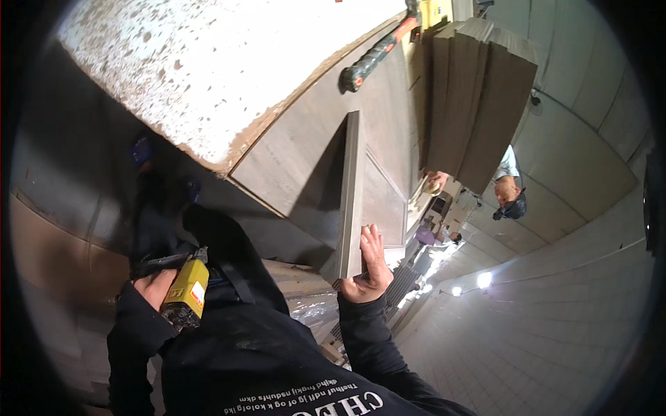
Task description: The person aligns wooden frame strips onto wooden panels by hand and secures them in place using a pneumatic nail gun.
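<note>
My left hand point(152, 287) is down by my left side, closed around a yellow and black nail gun point(186, 295) with a metal nose. My right hand point(371, 267) grips the near end of a grey-brown framed panel point(352, 194). Its fingers lie along the panel's inner side, and the thumb is partly hidden at the end. One long edge of the panel rises toward me, and it rests on a flat wood-grain board point(291, 156). Beyond it, a hammer point(378, 59) with a black and orange handle lies on that board.
A white, speckled, worn work surface point(187, 69) spreads to the far left. Tall stacked grey boards point(479, 97) stand at the far right. Beside them is a co-worker point(510, 184), and a hand point(437, 182) shows near the stack. Clear plastic wrap point(309, 305) sits close to my body.
</note>
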`<state>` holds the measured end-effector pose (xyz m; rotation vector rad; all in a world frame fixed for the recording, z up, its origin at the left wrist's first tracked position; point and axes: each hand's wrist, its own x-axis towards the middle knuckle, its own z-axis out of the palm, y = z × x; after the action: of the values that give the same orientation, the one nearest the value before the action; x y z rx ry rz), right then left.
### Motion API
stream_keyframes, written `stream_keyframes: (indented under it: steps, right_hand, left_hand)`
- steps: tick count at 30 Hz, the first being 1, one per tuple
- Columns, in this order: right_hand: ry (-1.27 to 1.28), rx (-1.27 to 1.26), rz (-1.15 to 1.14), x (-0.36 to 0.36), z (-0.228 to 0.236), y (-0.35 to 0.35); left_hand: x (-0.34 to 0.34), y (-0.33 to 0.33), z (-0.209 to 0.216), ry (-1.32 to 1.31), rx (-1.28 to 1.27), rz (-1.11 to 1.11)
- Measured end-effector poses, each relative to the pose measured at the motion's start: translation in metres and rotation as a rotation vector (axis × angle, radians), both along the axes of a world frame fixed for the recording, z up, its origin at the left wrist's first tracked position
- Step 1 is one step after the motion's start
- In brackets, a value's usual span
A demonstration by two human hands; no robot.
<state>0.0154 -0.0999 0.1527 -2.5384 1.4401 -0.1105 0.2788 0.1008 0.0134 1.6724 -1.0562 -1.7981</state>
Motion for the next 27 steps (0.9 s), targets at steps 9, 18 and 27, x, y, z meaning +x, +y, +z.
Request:
stream_keyframes:
  steps: [9, 18, 27]
  right_hand:
    - [0.017, 0.042, 0.002, 0.014, 0.039, -0.037]
    - [-0.027, 0.098, -0.029, 0.016, 0.059, -0.063]
    - [-0.101, 0.082, 0.052, 0.010, 0.022, -0.050]
  left_hand:
    - [-0.004, 0.006, -0.005, -0.072, -0.072, 0.024]
    - [0.001, -0.007, 0.009, -0.002, -0.151, 0.086]
    - [0.002, -0.008, 0.026, -0.173, -0.237, 0.338]
